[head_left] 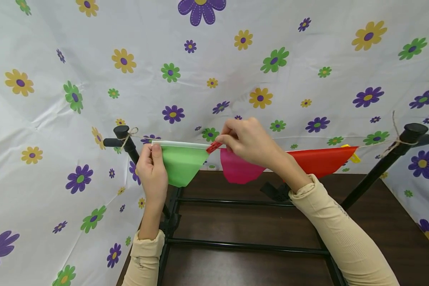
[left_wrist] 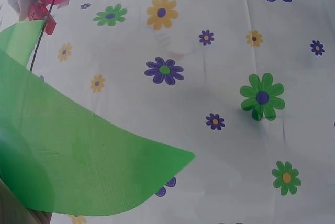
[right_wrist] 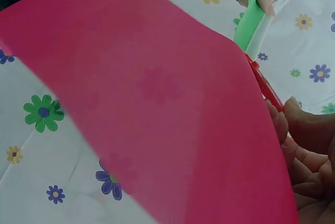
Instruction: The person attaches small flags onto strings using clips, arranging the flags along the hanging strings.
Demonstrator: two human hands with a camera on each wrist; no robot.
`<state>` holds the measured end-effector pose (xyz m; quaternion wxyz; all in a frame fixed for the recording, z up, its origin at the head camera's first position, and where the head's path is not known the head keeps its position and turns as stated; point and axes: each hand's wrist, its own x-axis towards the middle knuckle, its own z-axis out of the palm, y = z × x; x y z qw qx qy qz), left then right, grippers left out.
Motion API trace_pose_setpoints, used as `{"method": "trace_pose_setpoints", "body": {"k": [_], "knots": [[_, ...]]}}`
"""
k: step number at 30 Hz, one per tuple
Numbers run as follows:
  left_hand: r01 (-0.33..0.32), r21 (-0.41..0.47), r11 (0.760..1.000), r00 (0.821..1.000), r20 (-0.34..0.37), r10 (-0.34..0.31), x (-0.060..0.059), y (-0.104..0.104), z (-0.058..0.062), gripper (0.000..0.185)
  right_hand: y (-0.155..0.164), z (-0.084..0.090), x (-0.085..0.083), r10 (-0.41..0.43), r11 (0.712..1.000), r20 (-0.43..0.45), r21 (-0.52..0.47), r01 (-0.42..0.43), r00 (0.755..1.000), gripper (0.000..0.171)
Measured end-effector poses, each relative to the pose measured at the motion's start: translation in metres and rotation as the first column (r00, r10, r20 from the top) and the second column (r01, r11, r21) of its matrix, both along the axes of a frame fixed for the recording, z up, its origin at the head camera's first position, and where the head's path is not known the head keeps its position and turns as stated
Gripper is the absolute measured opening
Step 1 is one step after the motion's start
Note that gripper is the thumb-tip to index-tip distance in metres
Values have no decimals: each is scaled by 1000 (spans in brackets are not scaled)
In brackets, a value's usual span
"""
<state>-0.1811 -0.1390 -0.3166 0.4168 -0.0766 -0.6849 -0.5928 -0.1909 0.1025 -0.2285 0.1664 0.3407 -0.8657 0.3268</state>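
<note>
A green paper flag (head_left: 182,165) hangs over a thin string, its pale top edge folded across it. My left hand (head_left: 153,174) pinches its upper left corner between thumb and fingers. With thumb and fingertips my right hand (head_left: 248,141) grips a red clothespin (head_left: 213,147), whose jaws sit at the flag's upper right corner. Just right of it a pink paper flag (head_left: 241,169) hangs, partly behind the right hand; it fills much of the right wrist view. Farther right is a red flag (head_left: 321,161), partly covered by the forearm, with a yellow clothespin (head_left: 354,155) at its right end.
The string (head_left: 375,143) is tied to a black post (head_left: 130,147) on the left and another black post (head_left: 400,149) on the right. Black crossbars (head_left: 246,246) run low over a dark wooden surface (head_left: 250,226). A flower-patterned white sheet (head_left: 146,31) forms the backdrop.
</note>
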Motion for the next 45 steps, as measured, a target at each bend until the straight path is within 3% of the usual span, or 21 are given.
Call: {"method": "trace_pose_setpoints", "body": {"k": [10,30,35,39,45], "knots": [[1,-1,1000,1000,26,-1,0,-1,0,31,2,1,-1,-5,1000,99,-25,8,995,12],[25,45,999,993,115,-30,1,-8,-4,31,4,-3,-1,-74,997,53,24,73,996,20],[70,69,995,993,95,-77,2,-10,-6,30,7,-6,5,-49,999,-6,-22,49,999,16],[78,59,995,994,78,-82,3,-12,-8,34,12,-11,16,-36,995,-104,-97,26,994,11],[82,59,995,990,111,-88,5,-16,-17,37,20,-24,45,-40,976,-288,-217,-25,957,16]]}}
